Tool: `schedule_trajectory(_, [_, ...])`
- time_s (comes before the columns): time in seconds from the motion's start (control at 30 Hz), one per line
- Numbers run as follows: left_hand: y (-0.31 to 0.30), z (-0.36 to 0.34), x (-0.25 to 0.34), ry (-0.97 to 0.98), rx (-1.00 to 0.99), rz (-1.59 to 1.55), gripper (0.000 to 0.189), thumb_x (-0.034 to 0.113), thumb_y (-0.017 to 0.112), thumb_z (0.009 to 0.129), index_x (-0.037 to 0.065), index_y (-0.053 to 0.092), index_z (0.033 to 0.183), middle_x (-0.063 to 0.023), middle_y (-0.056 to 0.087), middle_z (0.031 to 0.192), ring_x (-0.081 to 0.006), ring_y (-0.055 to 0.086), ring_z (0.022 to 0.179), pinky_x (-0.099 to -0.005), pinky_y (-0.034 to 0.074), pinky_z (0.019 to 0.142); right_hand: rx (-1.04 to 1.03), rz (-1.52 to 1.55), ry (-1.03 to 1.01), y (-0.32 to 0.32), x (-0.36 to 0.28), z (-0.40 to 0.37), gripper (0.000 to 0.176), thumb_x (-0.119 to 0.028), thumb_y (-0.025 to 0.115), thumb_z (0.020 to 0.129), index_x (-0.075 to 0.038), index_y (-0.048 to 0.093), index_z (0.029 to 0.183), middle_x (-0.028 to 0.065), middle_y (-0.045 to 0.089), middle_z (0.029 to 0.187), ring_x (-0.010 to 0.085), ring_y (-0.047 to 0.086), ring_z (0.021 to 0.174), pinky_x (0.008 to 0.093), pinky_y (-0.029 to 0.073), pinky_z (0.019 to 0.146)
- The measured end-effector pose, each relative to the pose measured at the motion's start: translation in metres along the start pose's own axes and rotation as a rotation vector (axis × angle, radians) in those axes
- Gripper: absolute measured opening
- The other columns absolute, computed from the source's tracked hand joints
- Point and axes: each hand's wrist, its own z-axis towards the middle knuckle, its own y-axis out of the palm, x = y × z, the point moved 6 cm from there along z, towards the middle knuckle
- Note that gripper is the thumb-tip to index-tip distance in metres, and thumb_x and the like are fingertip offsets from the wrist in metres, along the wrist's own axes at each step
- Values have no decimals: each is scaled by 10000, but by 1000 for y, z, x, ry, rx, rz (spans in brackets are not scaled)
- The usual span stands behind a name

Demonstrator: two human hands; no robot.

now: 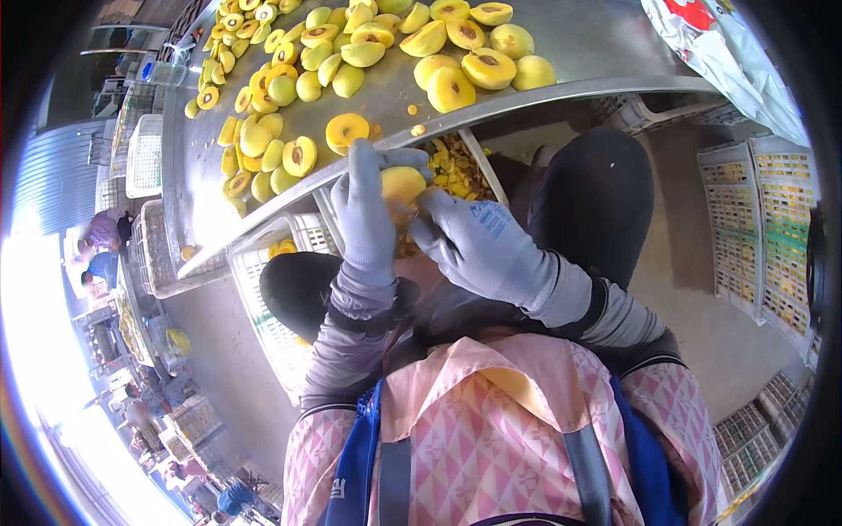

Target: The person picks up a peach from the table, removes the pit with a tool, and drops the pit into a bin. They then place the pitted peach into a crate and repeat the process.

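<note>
My left hand point(367, 206), in a grey glove, is closed around a yellow peach half point(403, 186) just off the table's near edge. My right hand point(491, 254), gloved alike, is closed with its thumb and fingertips at the peach's right side; whether it grips a small tool is hidden. Below the hands, a bin of yellow peach scraps and brown pits point(460, 167) shows beside the table edge. On the metal table, a cut peach half point(347, 133) lies closest to my left fingertips, its brown centre facing up.
Many peach halves point(360, 44) are heaped along the steel table point(386, 96). A white crate point(263, 302) with some fruit stands by my left knee. Stacked crates point(759, 232) are on the right, a white plastic bag point(728, 66) at upper right. Other people work at far left.
</note>
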Motion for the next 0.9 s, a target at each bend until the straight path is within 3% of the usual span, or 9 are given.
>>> schedule_trajectory(0.13, [6, -5, 8, -97, 120, -53, 544, 364, 351, 1083, -50, 673, 939, -119, 735, 880, -168, 669, 748, -284, 535, 740, 30, 7, 18, 0, 1, -1, 170, -209, 611, 961, -46, 584, 1001, 187, 637, 716, 365, 663, 664, 436, 518, 583])
schedule_trajectory(0.23, [9, -6, 11, 61, 161, -32, 555, 384, 351, 1078, -46, 678, 951, -125, 734, 872, -171, 662, 746, -290, 531, 742, -60, 186, 116, 10, 12, 0, 226, -261, 584, 996, -36, 592, 1002, 125, 637, 686, 320, 655, 607, 420, 513, 579])
schedule_trajectory(0.33, [10, -3, 7, 124, 111, 33, 564, 407, 357, 1075, -44, 678, 968, -140, 730, 875, -183, 666, 769, -298, 537, 757, -211, 754, 383, 23, 23, 2, 262, -300, 570, 1017, -39, 604, 1019, 22, 582, 672, 168, 562, 540, 324, 444, 513])
schedule_trajectory(0.43, [11, -4, -6, -117, 41, -367, 572, 430, 356, 1076, -32, 679, 982, -152, 728, 879, -195, 678, 806, -309, 545, 785, -404, 1122, 912, 15, 12, -7, 272, -316, 568, 1023, -50, 617, 1043, -56, 517, 690, 39, 444, 531, 227, 351, 471])
schedule_trajectory(0.53, [4, -8, -5, -220, 170, -537, 601, 465, 345, 1076, -24, 683, 986, -151, 723, 868, -199, 684, 815, -316, 548, 813, -441, 1159, 897, 16, 11, -13, 251, -307, 565, 1020, -64, 627, 1036, -61, 493, 694, -2, 384, 523, 176, 267, 460])
schedule_trajectory(0.63, [-22, -8, -5, -72, 131, -348, 605, 466, 329, 1081, -14, 686, 991, -138, 723, 883, -194, 684, 816, -311, 547, 815, -405, 1028, 782, 20, 23, -15, 271, -299, 555, 1016, -51, 632, 1094, 11, 565, 679, 105, 514, 523, 255, 378, 476])
schedule_trajectory(0.73, [-61, -15, 8, 63, 225, -201, 592, 432, 309, 1094, -15, 684, 993, -118, 721, 905, -183, 678, 824, -307, 543, 815, -289, 216, 227, 16, 23, -4, 326, -307, 556, 1007, -52, 619, 1200, 119, 642, 735, 262, 637, 632, 375, 481, 563])
schedule_trajectory(0.8, [-98, -30, 20, 202, 309, 62, 549, 377, 317, 1103, -17, 682, 993, -103, 718, 922, -171, 670, 824, -302, 538, 807, -300, -26, 21, 28, 25, -18, 413, -269, 579, 971, -86, 554, 1341, 159, 687, 849, 352, 678, 800, 444, 528, 691])
schedule_trajectory(0.9, [-186, -51, 22, 188, 309, 316, 452, 318, 388, 1098, -17, 680, 1013, -85, 709, 896, -155, 658, 785, -278, 525, 770, -435, -301, 49, 38, 20, -21, 562, -224, 627, 912, -98, 469, 1437, 127, 686, 870, 337, 677, 809, 444, 534, 701])
